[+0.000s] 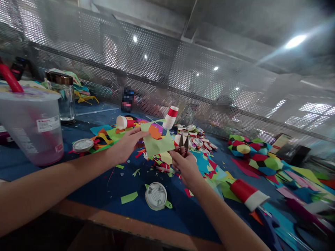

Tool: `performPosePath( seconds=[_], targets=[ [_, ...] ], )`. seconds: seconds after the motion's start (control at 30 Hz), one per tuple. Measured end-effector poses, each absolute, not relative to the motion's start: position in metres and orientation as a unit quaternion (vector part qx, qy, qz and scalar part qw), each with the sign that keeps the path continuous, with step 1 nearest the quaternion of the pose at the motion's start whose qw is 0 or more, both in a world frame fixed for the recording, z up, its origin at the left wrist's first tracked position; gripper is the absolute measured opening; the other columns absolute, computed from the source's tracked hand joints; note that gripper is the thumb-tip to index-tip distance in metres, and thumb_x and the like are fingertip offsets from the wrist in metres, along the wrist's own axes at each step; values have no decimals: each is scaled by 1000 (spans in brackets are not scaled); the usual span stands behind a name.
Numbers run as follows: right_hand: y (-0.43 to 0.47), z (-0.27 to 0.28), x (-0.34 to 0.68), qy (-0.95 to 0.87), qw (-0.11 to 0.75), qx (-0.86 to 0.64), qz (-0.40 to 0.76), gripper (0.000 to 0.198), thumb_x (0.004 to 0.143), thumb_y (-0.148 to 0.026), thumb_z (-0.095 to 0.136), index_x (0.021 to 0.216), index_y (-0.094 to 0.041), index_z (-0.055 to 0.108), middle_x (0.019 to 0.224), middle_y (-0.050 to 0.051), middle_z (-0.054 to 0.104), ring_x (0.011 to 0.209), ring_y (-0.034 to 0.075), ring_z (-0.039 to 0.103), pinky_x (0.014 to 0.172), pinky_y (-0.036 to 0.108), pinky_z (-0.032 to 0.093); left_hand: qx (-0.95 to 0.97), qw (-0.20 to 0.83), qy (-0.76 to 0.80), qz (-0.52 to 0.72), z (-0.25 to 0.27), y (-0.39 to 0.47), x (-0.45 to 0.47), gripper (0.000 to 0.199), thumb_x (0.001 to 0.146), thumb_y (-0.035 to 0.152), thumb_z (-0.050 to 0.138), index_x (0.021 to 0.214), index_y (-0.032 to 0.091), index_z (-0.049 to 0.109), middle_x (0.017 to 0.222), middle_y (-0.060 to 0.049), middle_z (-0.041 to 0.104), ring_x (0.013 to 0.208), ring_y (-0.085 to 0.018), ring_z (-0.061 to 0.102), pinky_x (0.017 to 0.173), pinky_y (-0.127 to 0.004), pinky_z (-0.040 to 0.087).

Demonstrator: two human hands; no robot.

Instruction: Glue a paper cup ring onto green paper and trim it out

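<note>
My left hand pinches the left edge of a light green sheet of paper, which has a notch cut in its upper side. Dark-bladed scissors are in my right hand, blades upward and slightly apart. The fingertips of that hand are at the paper's lower right corner; whether they grip it, I cannot tell. Below the hands a round white disc with a drawn pattern lies on green paper. Left of it is a small green scrap.
Coloured scraps and a pile of round paper pieces cover the blue table. Stacked paper cups stand behind. A drink cup and a glass jar are left; a red-and-white cup lies right. A perforated screen stands behind.
</note>
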State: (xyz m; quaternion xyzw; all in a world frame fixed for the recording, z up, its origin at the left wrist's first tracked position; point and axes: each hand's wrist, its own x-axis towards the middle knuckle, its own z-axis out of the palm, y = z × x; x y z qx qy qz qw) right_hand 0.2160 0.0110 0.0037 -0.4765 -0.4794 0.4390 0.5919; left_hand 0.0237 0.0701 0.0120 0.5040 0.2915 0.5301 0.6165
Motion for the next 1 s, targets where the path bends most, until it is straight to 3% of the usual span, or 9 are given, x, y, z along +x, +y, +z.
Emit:
performPosePath(
  seconds=[0.23,0.33,0.5,0.73,0.83,0.93,1.0],
  targets=[
    [13,9,228,-455,625,-494,398,37,63,-45,78,79,-18,60,51,-9,44,38,5,27,36,20,21,503,636,312,495,14,67,23,16,77,22,71,93,18,71,100,-5,74,83,-17,68,75,-30,56],
    [10,11,229,-448,644,-488,383,37,69,-52,72,82,-19,59,55,-9,44,40,5,27,37,20,20,490,651,316,486,16,67,25,8,79,14,65,84,18,70,89,-4,74,77,-16,68,74,-30,57],
    [2,11,221,-435,635,-473,429,41,72,-60,65,78,-22,51,56,-10,42,38,4,25,36,18,20,470,646,302,520,19,76,20,15,78,5,61,80,16,70,82,-2,72,77,-12,67,72,-21,54],
    [-6,2,195,-435,568,-460,525,43,60,-41,82,85,-19,55,51,-11,39,39,4,28,35,16,20,434,652,274,557,25,78,13,7,78,12,68,81,18,64,75,2,69,67,-7,65,70,-17,53],
    [-3,-2,190,-422,568,-460,536,39,61,-39,82,75,-20,51,48,-11,38,39,4,28,35,16,18,457,674,254,522,22,69,18,5,80,17,68,82,18,64,79,0,70,70,-8,66,72,-18,54],
    [1,-4,192,-402,592,-458,527,39,59,-33,81,67,-21,45,48,-11,41,38,4,29,35,15,20,488,684,251,480,18,62,23,15,76,25,74,87,17,67,89,-4,72,80,-13,68,73,-21,54],
    [2,-2,195,-389,611,-452,520,39,58,-31,80,64,-21,42,46,-11,40,38,4,29,34,15,21,503,680,270,460,16,59,26,22,71,26,78,88,16,69,87,-4,72,75,-13,67,65,-19,52]
  ],
)
